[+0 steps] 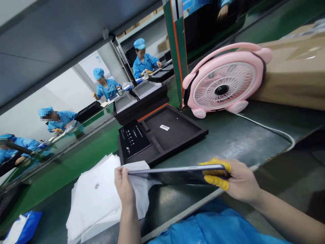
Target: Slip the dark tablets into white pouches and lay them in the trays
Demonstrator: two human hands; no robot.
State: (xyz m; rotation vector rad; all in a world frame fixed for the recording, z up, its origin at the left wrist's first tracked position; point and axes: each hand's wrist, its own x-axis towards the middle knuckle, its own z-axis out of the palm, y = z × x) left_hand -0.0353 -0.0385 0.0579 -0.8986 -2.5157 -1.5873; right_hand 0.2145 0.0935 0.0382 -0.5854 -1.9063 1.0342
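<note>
Indoor workshop, view tilted. Dark green worktable (185,152) in front, pale edge strip (186,210) along its near side, soft glare on the top. Bright green belt (98,137) runs diagonally behind it, low see-through rail (73,130) along the far side. Upright green post (175,51) with orange edging stands near the middle. Broad grey overhead panel (50,44) fills upper left. White wall (57,86) behind, white notice (92,64) on it. Back shelf (146,23) holds cardboard boxes. Floor (286,183) at right is grey-brown, dim. Light source out of view.
</note>
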